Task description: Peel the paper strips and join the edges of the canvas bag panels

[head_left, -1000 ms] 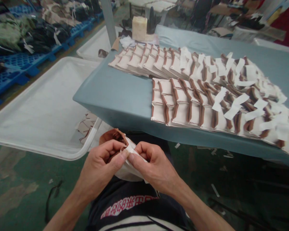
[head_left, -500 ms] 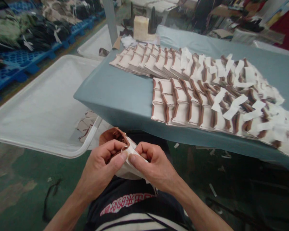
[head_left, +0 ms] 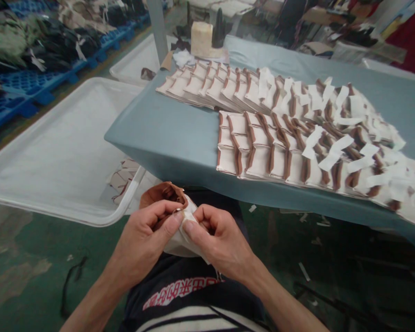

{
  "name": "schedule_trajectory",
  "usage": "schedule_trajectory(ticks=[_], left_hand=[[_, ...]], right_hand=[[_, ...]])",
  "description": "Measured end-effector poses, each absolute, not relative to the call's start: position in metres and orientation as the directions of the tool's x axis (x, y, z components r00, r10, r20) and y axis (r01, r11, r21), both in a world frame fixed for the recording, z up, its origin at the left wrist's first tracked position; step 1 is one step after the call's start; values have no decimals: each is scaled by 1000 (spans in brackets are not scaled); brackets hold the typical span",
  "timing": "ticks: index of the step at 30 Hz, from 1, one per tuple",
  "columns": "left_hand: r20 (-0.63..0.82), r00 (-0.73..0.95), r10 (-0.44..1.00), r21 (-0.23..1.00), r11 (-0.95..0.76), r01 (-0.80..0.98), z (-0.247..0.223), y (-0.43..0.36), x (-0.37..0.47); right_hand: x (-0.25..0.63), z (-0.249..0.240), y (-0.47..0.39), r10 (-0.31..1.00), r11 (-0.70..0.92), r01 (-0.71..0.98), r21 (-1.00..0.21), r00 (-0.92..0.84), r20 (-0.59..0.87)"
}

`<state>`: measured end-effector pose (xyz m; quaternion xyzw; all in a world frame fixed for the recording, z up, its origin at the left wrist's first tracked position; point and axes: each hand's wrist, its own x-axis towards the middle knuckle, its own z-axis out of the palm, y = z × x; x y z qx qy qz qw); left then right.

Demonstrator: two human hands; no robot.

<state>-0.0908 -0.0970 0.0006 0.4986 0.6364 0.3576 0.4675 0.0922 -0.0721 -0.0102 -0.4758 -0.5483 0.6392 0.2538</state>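
Note:
Close to my body, below the table edge, both hands pinch a brown and white sewn fabric piece point(head_left: 155, 193). Its brown side curls open toward the table, and a white part hangs beneath my fingers. My left hand point(head_left: 148, 240) grips the seam between thumb and forefinger. Right beside it, my right hand point(head_left: 217, 235) presses its thumb on the white part. The fingertips nearly meet, and they hide the spot being held. Rows of similar white pieces with brown edges point(head_left: 259, 143) lie overlapped on the table.
The blue-covered table point(head_left: 152, 124) spans ahead and right. White paper strips point(head_left: 335, 152) lie over the rows. A large white bin point(head_left: 55, 152) stands at left, with fabric pieces inside. Blue pallets point(head_left: 31, 92) carry bundles behind it. Scraps litter the green floor point(head_left: 20, 272).
My hands stay in nearly the same place, still pinching the fabric piece. The brown edge has bent over slightly, and the white part between my thumbs has shifted a little.

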Motion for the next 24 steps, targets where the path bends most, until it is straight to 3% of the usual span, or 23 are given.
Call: schedule_trajectory(ticks=[5,9,11,13,15,18,21,24], left_hand=[[-168,-15,986,892,158,424,8,-93,-101],[-95,51,994,896,63,440,18,-89,-110],[-67,92,993,900,20,436,21,-88,-115],[-72,139,988,903,6,430,21,-89,-120],[-93,180,979,906,8,422,22,-91,-122],[-98,237,967,912,-8,410,26,-91,-122],[-93,263,960,907,-27,420,34,-90,-119],[-121,243,963,892,-2,452,41,-89,-118]], right_hand=[[99,5,-96,838,-107,365,-925,-467,-281],[119,21,-109,748,117,458,-881,-624,-225],[132,27,-101,779,218,473,-854,-611,-140],[142,29,-85,868,308,474,-825,-495,39],[144,26,-67,874,432,430,-793,-416,250],[135,18,-43,740,603,200,-773,-503,447],[123,8,-29,627,622,27,-782,-616,478],[118,5,-22,604,623,64,-779,-672,429]])
